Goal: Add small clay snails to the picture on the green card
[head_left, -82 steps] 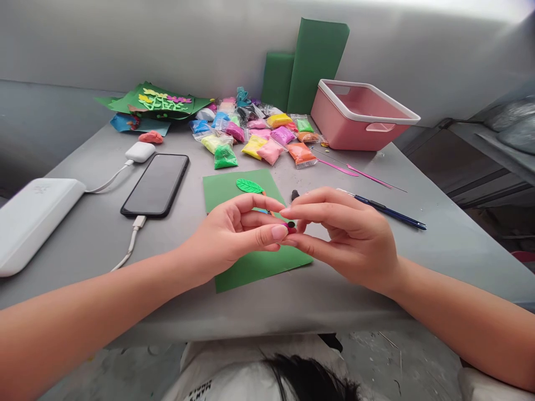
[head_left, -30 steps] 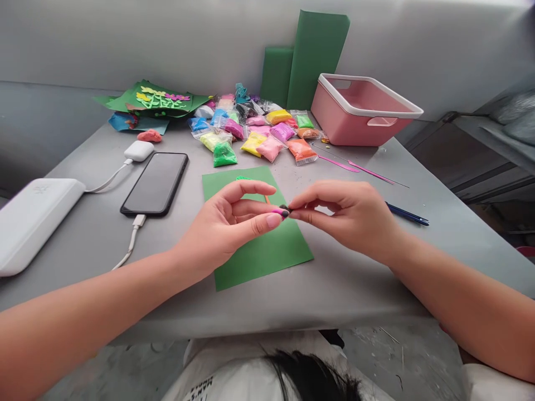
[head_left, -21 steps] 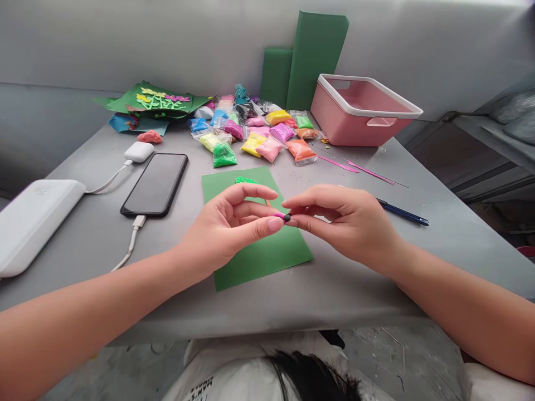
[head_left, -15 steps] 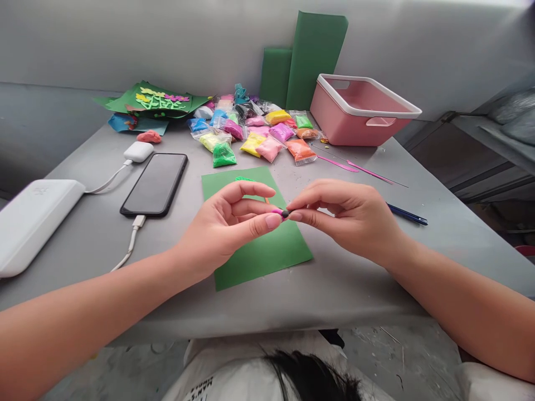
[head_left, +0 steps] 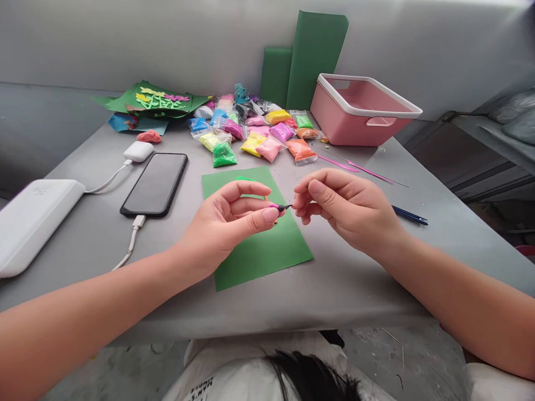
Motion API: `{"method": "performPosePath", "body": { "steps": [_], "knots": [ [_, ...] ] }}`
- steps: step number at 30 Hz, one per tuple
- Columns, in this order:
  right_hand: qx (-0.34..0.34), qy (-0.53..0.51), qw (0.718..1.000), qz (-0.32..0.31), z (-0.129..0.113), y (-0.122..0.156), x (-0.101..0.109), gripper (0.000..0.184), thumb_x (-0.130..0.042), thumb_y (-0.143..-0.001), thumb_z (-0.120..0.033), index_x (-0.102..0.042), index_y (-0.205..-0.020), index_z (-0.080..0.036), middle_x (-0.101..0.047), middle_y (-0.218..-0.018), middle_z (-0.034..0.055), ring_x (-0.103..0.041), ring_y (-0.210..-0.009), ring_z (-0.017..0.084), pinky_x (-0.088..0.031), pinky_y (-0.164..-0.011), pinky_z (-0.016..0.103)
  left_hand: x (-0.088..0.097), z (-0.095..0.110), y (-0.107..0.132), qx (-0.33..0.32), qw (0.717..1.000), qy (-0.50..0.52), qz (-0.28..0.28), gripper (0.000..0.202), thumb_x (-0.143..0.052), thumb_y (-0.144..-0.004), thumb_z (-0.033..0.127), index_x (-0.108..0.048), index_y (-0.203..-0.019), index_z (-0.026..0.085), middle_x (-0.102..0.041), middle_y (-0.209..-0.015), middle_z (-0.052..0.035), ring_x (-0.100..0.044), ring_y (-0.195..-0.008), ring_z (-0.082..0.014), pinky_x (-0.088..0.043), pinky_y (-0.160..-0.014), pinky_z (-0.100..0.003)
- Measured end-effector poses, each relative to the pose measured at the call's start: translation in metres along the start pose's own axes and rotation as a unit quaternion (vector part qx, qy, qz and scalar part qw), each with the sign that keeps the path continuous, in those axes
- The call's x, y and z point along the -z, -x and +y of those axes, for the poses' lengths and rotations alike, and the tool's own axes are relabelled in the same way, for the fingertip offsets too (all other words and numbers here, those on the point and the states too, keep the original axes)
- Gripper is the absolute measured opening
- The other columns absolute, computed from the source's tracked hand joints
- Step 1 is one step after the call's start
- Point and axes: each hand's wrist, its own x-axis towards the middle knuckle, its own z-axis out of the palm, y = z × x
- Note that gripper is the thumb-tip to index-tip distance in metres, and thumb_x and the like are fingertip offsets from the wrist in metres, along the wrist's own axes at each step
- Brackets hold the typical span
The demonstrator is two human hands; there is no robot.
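My left hand [head_left: 228, 220] pinches a small pink clay piece [head_left: 275, 206] with a black tip [head_left: 285, 208] between thumb and fingers, above a green paper sheet [head_left: 259, 253]. My right hand [head_left: 346, 209] hovers just right of it, its fingers curled and pinched together at the black tip; whether they still touch it I cannot tell. A green clay leaf [head_left: 243, 179] on the sheet peeks out behind my left fingers.
A black phone [head_left: 156, 183], a white earbud case [head_left: 139, 151] and a white power bank [head_left: 31, 218] lie at the left. Several bags of coloured clay [head_left: 254, 133] sit behind the sheet. A pink bin [head_left: 363, 109], pink sticks [head_left: 355, 165] and a blue tool [head_left: 409, 216] are at the right.
My right fingers were pinching the black bit on the pink piece; now they have drawn slightly up and to the right, and the black bit is stretched into a thin point.
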Motion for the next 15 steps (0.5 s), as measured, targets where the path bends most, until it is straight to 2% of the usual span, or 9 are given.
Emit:
{"method": "performPosePath", "body": {
  "steps": [2, 5, 9, 12, 15],
  "knots": [
    [-0.015, -0.008, 1.000, -0.005, -0.0004, 0.0008, -0.0005, 0.035, -0.066, -0.089, -0.055, -0.067, -0.086, -0.021, -0.068, -0.074, 0.0020, -0.064, -0.065, 0.014, -0.056, -0.056, 0.028, 0.0000, 0.0003, 0.0001, 0.002, 1.000, 0.005, 0.005, 0.038, -0.089, -0.072, 0.034, -0.066, -0.100, 0.023, -0.078, -0.088, 0.0005, -0.074, -0.092, -0.0197, -0.055, -0.092, -0.037],
    [-0.002, 0.023, 1.000, 0.014, -0.0012, 0.0011, -0.0002, 0.031, -0.074, -0.084, -0.051, -0.068, -0.079, -0.020, -0.067, -0.069, 0.0008, -0.061, -0.060, 0.012, -0.055, -0.053, 0.027, -0.0001, 0.0005, 0.0003, 0.004, 1.000, 0.016, 0.008, 0.037, -0.088, -0.072, 0.032, -0.066, -0.100, 0.022, -0.078, -0.088, -0.0002, -0.074, -0.093, -0.0209, -0.055, -0.093, -0.039],
    [0.028, 0.064, 0.997, 0.042, -0.0002, 0.0019, -0.0033, 0.025, -0.081, -0.078, -0.044, -0.074, -0.084, -0.022, -0.073, -0.081, 0.0022, -0.065, -0.065, 0.013, -0.058, -0.054, 0.027, -0.0011, 0.0004, -0.0001, 0.006, 0.999, 0.037, 0.002, 0.036, -0.088, -0.073, 0.029, -0.065, -0.099, 0.022, -0.078, -0.088, -0.0006, -0.074, -0.096, -0.0209, -0.056, -0.091, -0.036],
    [0.025, 0.054, 0.998, 0.016, 0.0011, 0.0034, -0.0079, 0.021, -0.079, -0.080, -0.041, -0.076, -0.087, -0.022, -0.075, -0.088, 0.0032, -0.068, -0.072, 0.015, -0.059, -0.056, 0.026, -0.0022, 0.0002, -0.0006, 0.007, 0.999, 0.048, -0.010, 0.035, -0.088, -0.073, 0.028, -0.065, -0.098, 0.021, -0.078, -0.087, -0.0001, -0.074, -0.093, -0.0188, -0.057, -0.089, -0.035],
    [0.007, 0.053, 0.999, -0.004, 0.0022, 0.0027, -0.0089, 0.020, -0.078, -0.080, -0.041, -0.076, -0.085, -0.021, -0.074, -0.078, 0.0017, -0.067, -0.066, 0.013, -0.059, -0.057, 0.026, -0.0030, 0.0000, -0.0004, 0.010, 0.999, 0.047, -0.015, 0.036, -0.088, -0.073, 0.029, -0.064, -0.099, 0.021, -0.078, -0.087, -0.0002, -0.075, -0.091, -0.0193, -0.058, -0.090, -0.037]
  ]
}}
